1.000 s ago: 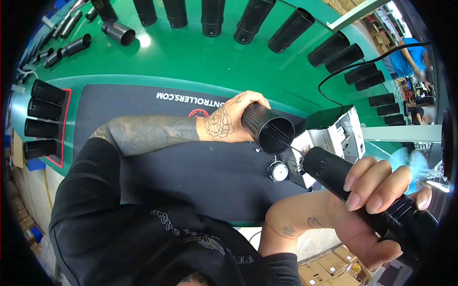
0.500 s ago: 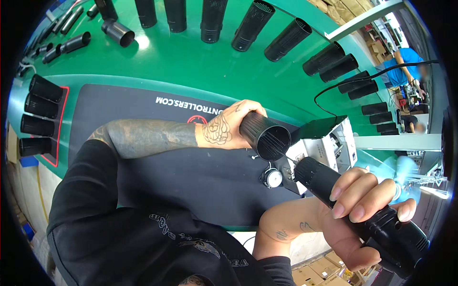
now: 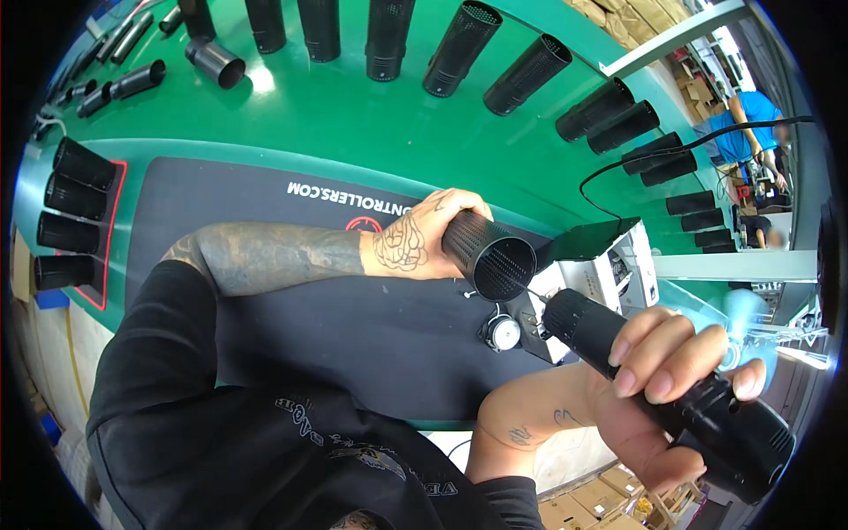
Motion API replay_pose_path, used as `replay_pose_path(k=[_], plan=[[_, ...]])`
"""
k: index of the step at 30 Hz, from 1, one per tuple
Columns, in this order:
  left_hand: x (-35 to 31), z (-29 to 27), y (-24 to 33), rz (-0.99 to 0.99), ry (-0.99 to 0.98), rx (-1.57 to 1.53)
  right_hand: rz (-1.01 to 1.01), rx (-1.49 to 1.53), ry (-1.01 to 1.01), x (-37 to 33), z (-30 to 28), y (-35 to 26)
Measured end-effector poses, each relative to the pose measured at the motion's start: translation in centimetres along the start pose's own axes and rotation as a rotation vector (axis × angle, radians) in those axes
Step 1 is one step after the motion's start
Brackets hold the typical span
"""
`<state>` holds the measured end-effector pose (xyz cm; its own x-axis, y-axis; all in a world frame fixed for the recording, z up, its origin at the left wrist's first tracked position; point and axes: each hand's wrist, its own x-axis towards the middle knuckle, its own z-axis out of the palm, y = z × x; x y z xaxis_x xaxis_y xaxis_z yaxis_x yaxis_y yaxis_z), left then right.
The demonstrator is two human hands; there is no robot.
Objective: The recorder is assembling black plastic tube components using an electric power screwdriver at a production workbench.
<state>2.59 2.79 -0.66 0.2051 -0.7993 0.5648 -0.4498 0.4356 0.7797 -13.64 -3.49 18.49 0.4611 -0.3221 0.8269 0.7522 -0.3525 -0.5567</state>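
My left hand [image 3: 420, 237] is wrapped round a black perforated metal tube [image 3: 486, 252], holding it tilted above the dark mat [image 3: 291, 344] with its open end facing right and toward me. In my right hand [image 3: 658, 384] is a black electric screwdriver [image 3: 583, 325], its fingers curled over the body. The driver's thin bit points up and left to the rim of the tube's open end. Whether the tip touches a screw inside cannot be made out. My left fingertips are hidden behind the tube.
Behind the tools stands a white machine with a raised dark lid [image 3: 592, 238]. A small round silver-faced part [image 3: 503, 332] sits beside it. Several similar black tubes [image 3: 389, 40] line the green table [image 3: 353, 115]. A black cable [image 3: 609, 163] hangs at right; a person in blue [image 3: 751, 128] works beyond.
Very little differs. The tube and the screwdriver have shifted only slightly, and both hands keep the same hold.
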Motion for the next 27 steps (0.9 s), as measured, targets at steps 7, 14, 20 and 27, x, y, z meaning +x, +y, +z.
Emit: replay_pose_path(k=[7, 14, 20, 27], plan=[[0.0, 0.2, -0.1, -0.051, 0.029, -0.043, 0.038, -0.005, -0.187, 0.6, 0.5, 0.2], [0.0, 0.3, 0.2, 0.004, 0.011, 0.056, 0.066, 0.028, -0.260, 0.9, 0.0, 0.6], [-0.1, 0.1, 0.1, -0.012, 0.061, 0.030, -0.075, 0.058, 0.073, 0.0, -0.5, -1.3], [-0.4, 1.0, -0.4, -0.119, 0.061, -0.147, -0.014, -0.041, 0.085, -1.1, -2.6, -9.6]])
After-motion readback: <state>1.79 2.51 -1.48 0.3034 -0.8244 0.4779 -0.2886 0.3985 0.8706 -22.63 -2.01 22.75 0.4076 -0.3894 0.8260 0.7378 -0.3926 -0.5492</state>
